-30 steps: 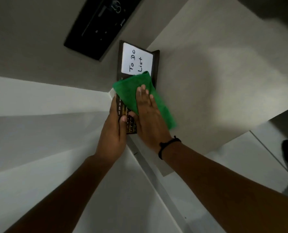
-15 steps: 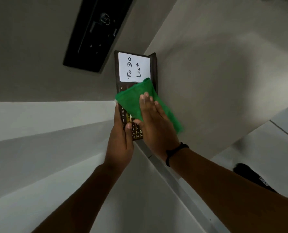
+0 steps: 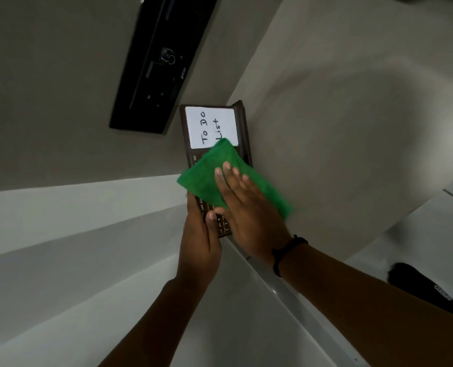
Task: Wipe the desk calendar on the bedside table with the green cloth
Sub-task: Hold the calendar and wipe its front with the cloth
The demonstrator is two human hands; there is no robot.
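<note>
- We see the bedside table (image 3: 352,128) as a broad pale surface filling the right and far part of the view, its near edge running down toward the lower right.
- To the left of it lies a wide white surface (image 3: 61,260) in folds or steps; we cannot tell what it is.
- On the grey wall at the far left sits a long black panel (image 3: 162,62) with small markings and slots.
- The desk calendar (image 3: 191,128), dark brown, stands at the table's left edge, near the wall, tilted so that its face looks toward us.
- A white card (image 3: 209,120) on its far half reads "To Do List" in handwriting; month names and small gold numbers show on the near half.
- The green cloth (image 3: 207,176) lies spread over the middle of the calendar's face, its far corner just touching the card and its right end hanging past the calendar over the table.
- Our right hand (image 3: 246,207) lies flat on the cloth, fingers stretched out and close together, palm pressing it against the calendar; a dark band (image 3: 286,250) circles that wrist.
- Our left hand (image 3: 199,239) grips the calendar's near left edge, thumb laid across the numbered face and fingers curled behind, out of sight.
- A black object (image 3: 429,290) with pale lettering lies at the near right, on the floor beyond the table's edge.
</note>
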